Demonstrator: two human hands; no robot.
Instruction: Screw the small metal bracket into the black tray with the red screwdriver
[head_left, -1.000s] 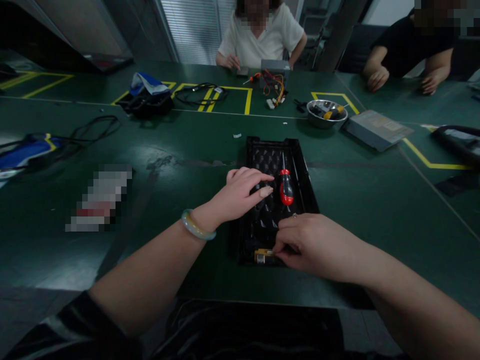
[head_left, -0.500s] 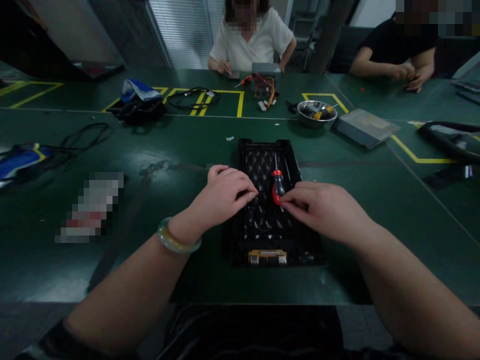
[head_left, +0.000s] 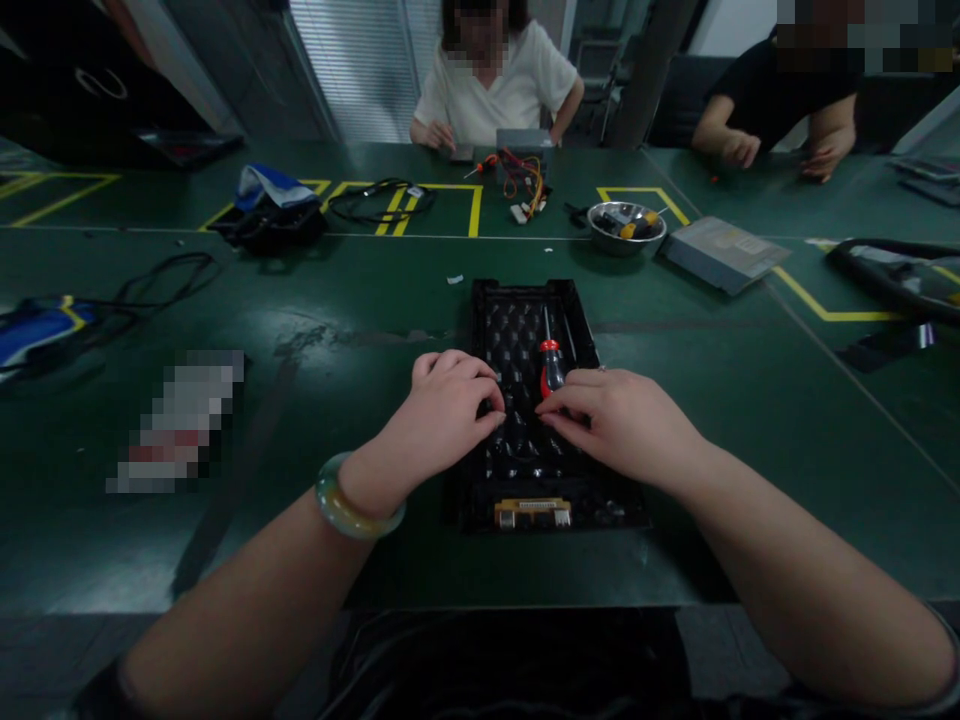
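Note:
A black open plastic casing point(head_left: 480, 500) with a ridged inner floor lies on the table before me. At its near end sits a small gold-coloured connector board point(head_left: 534, 513). A screwdriver with a red and black handle point(head_left: 550, 360) rests inside the casing, its shaft pointing away from me. My left hand point(head_left: 450, 410) is over the casing's left edge, thumb and index finger pinched; anything between them is too small to make out. My right hand point(head_left: 619, 415) reaches over the right edge, fingertips pinched just below the screwdriver's handle. Whether they hold something is hidden.
Beyond the casing stand a metal bowl point(head_left: 626, 245) of tools and a flat grey metal box point(head_left: 724, 255). Cables point(head_left: 382, 200) and blue-and-black items point(head_left: 274, 205) lie at the back left. Two people sit across the table, one behind a grey unit with coloured wires point(head_left: 523, 145).
My right hand has shifted left and slightly down, now covering the lower end of the screwdriver handle. My left hand has moved slightly down. The person at the far right has parted their hands.

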